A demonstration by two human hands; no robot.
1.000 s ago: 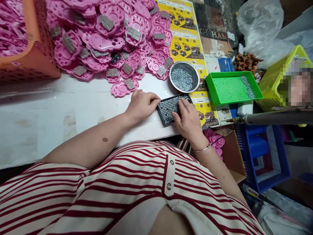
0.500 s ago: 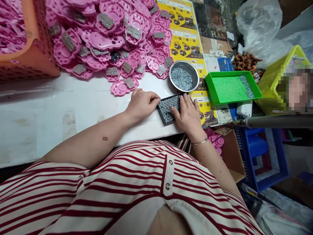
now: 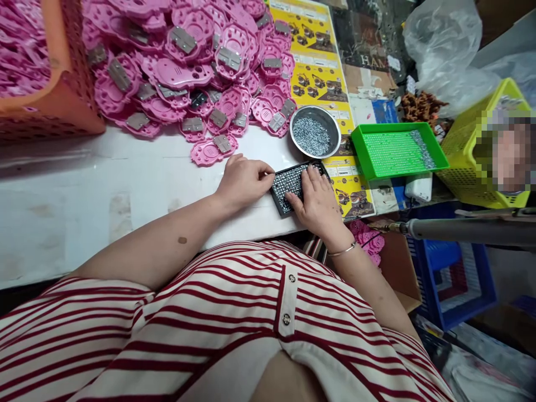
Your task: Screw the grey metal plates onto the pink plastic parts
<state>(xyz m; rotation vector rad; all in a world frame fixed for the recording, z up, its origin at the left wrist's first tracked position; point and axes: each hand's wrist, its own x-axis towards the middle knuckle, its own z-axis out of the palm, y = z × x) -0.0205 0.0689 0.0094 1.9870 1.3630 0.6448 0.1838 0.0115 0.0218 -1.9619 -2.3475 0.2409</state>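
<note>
A small black tray [image 3: 287, 186] full of tiny metal pieces lies near the table's front edge. My left hand [image 3: 245, 181] pinches the tray's left rim between thumb and fingertips. Over the tray's right part, my right hand [image 3: 316, 198] lies palm down with its fingers apart, touching the metal pieces. Just behind the tray stands a round metal bowl [image 3: 313, 134] of small metal pieces. A single pink plastic part [image 3: 213, 149] with a metal plate rests behind my left hand.
A heap of pink parts [image 3: 180, 72] covers the back, beside an orange basket [image 3: 73, 106]. To the right are a green tray [image 3: 397, 149], a yellow basket [image 3: 464, 162] and a grey metal bar [image 3: 469, 231]. Blue crates [image 3: 473, 318] stand below.
My right hand has slid slightly left across the black tray, its thumb now nearer the tray's middle. The grey bar at the right has shifted lower. My left hand stays at the rim.
</note>
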